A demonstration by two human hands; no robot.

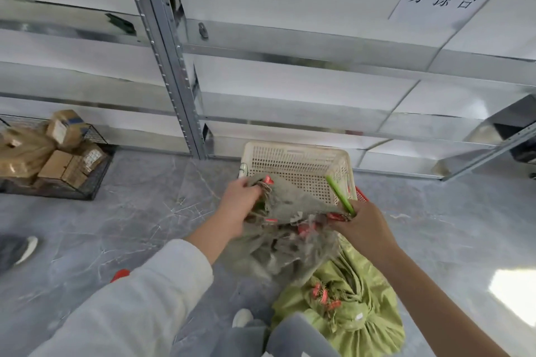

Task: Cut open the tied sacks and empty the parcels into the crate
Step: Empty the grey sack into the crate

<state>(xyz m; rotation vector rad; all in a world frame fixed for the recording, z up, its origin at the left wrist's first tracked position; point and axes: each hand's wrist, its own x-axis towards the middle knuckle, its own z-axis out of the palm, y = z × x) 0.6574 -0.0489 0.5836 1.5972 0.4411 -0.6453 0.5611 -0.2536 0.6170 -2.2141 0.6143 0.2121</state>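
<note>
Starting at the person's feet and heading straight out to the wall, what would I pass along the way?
Green tied sack → grey sack, lifted off the floor → cream plastic crate → metal shelving against the wall.

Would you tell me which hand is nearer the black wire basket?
Left. The left hand grips the sack to the right of the wire basket; the right hand is farther right.

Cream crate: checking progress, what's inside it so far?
The crate shows only bare perforated walls. The grey sack, gripped by the left hand and right hand, hides its near half and floor.
</note>
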